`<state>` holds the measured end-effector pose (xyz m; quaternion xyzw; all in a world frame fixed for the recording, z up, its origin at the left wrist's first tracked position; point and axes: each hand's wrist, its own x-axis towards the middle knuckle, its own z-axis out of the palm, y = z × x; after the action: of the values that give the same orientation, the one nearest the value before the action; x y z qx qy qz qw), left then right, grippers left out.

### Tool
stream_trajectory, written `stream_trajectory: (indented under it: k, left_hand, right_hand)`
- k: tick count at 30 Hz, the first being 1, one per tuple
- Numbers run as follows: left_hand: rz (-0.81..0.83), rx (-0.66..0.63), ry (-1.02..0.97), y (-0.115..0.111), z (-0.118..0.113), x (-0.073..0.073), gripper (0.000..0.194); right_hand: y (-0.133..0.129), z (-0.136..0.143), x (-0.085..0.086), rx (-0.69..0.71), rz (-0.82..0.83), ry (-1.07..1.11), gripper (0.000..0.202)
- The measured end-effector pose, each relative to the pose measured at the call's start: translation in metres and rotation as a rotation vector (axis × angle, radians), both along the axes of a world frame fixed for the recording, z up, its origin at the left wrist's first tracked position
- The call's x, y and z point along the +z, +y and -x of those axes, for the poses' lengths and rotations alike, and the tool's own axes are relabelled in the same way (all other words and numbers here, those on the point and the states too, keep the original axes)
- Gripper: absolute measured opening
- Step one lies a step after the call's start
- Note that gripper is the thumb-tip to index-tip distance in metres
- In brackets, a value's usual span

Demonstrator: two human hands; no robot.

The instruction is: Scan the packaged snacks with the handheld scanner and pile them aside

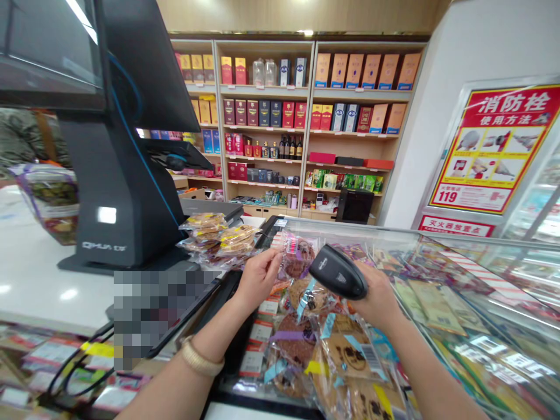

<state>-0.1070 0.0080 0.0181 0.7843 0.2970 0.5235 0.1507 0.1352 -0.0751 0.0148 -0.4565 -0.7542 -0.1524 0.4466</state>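
Keeping the wrapped cookie (301, 265) flat should help us: our left hand (259, 279) pinches its edge, near the other packets (297, 338). Our right hand (380, 296) grasps the black scanner (338, 272), best aimed squarely at the label (292, 245).
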Motion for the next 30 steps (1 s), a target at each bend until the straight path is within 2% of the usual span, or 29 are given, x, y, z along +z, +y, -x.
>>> stream_trajectory:
  k: [4,7,11,14,16,19,22,28,30]
  left_hand:
    - [0.035,0.018,-0.036,-0.001,-0.001,-0.001,0.034]
    - [0.064,0.052,-0.148,-0.001,0.000,0.001,0.034]
    - [0.094,0.193,-0.443,0.010,0.009,0.007,0.037]
    - [0.138,0.281,-0.694,0.028,0.022,0.010,0.038]
    - [0.152,0.348,-0.773,0.042,0.033,0.009,0.036]
    - [0.130,0.473,-0.750,0.058,0.047,0.005,0.031]
    - [0.122,0.577,-0.685,0.065,0.054,0.001,0.025]
    - [0.272,0.656,-0.570,0.070,0.059,-0.006,0.030]
    - [0.290,0.723,-0.566,0.075,0.061,-0.009,0.029]
  right_hand:
    - [0.000,-0.001,-0.001,0.005,-0.029,0.002,0.018]
    - [0.001,-0.003,-0.002,0.010,-0.059,0.007,0.017]
    - [0.001,-0.005,-0.004,-0.012,-0.062,0.025,0.010]
    - [0.003,-0.006,-0.006,-0.027,-0.050,0.022,0.007]
    - [0.004,-0.006,-0.008,-0.026,-0.055,0.007,0.006]
    - [0.005,-0.008,-0.010,-0.022,-0.072,-0.009,0.007]
    - [0.006,-0.009,-0.011,-0.032,-0.080,-0.012,0.010]
    - [0.006,-0.009,-0.011,-0.062,-0.049,-0.001,0.005]
    - [0.006,-0.008,-0.010,-0.061,-0.053,0.011,0.004]
